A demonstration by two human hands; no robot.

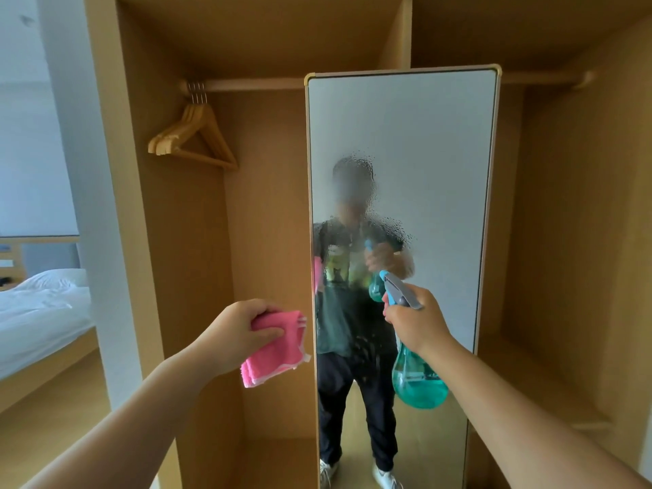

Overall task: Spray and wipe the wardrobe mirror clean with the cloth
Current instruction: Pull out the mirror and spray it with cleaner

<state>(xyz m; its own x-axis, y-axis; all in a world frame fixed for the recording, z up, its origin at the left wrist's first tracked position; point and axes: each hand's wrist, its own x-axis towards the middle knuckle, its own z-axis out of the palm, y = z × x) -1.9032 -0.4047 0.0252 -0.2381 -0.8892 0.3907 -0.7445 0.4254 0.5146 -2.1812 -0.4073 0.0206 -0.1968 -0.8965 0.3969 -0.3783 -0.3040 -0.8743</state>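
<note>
The tall wardrobe mirror [423,142] stands upright in the open wooden wardrobe, with spray droplets across its middle. My right hand [418,321] grips the neck of a teal spray bottle [418,381], its grey-and-blue nozzle pointing at the glass. My left hand [236,331] holds a folded pink cloth [278,351] just left of the mirror's edge, apart from the glass. The mirror reflects a person holding both items.
Several wooden hangers [192,135] hang on the rail [254,84] in the left wardrobe bay. A bed with white sheets [38,312] stands at the far left. The right wardrobe bay [564,241] is open behind the mirror.
</note>
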